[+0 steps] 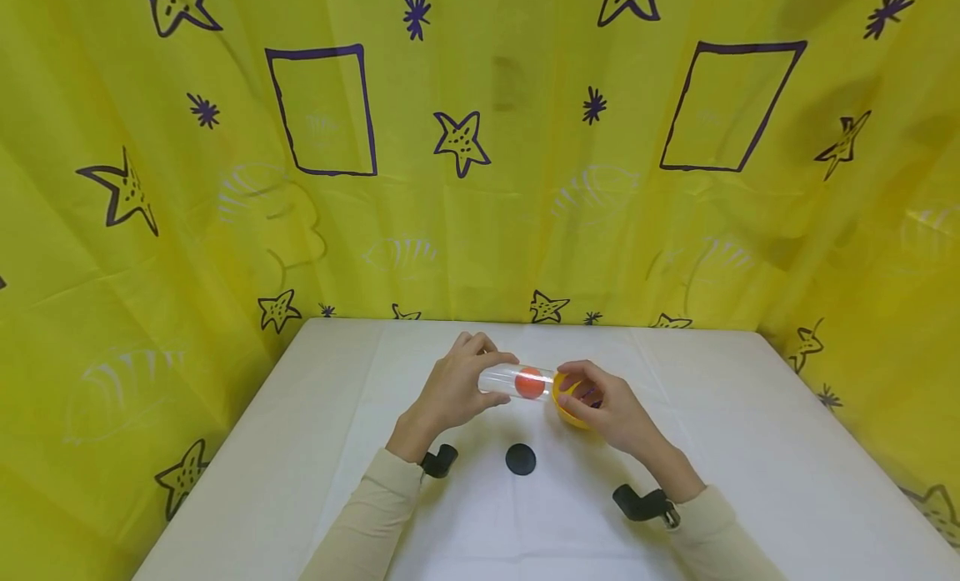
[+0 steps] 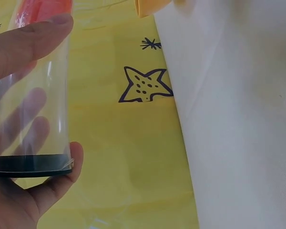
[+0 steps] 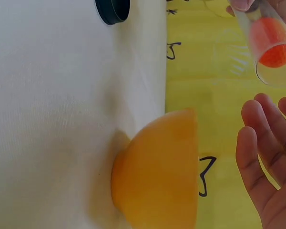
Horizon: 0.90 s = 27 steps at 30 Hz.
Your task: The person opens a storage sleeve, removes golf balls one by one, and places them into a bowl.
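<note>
My left hand (image 1: pixel 456 383) grips a clear plastic tube (image 1: pixel 492 380), tilted nearly level, with a dark cap (image 2: pixel 33 164) on the end by the palm. An orange-red ball (image 1: pixel 529 383) lies inside, near the tube's uncapped mouth, which faces right. Close to that mouth is my right hand (image 1: pixel 613 404), palm toward it. In the right wrist view its loosely bent fingers (image 3: pixel 250 148) stand apart from the tube and hold nothing. An orange-yellow bowl (image 3: pixel 155 171) stands upright on the table below the right hand. Something purple shows behind the fingers, too small to tell.
A round black lid (image 1: pixel 521 459) lies on the white table (image 1: pixel 465 523), nearer to me than the tube. Yellow curtains (image 1: pixel 480 214) with drawn stars surround the table at the back and sides. Black camera mounts (image 1: pixel 641 504) are strapped to both wrists.
</note>
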Tool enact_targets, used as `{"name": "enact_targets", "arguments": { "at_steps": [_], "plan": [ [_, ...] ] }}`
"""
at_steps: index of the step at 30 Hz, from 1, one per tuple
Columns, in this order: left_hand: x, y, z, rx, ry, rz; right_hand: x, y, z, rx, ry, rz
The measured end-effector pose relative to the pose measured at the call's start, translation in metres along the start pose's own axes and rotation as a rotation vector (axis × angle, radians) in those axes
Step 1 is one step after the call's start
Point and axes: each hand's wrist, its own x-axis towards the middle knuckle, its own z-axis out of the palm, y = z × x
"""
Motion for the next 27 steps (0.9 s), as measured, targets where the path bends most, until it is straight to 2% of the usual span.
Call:
{"name": "enact_targets", "arguments": {
  "at_steps": [8,27],
  "plan": [
    [0.0001,0.0014,-0.0004,0.013,0.013,0.026,-0.0001,0.0026,0.0072,0.015,-0.008,-0.047],
    [0.0,0.0043,-0.003,0.107,0.03,0.057,0.0005,0.0043,0.0107,0.014,-0.026,-0.046]
  ]
}}
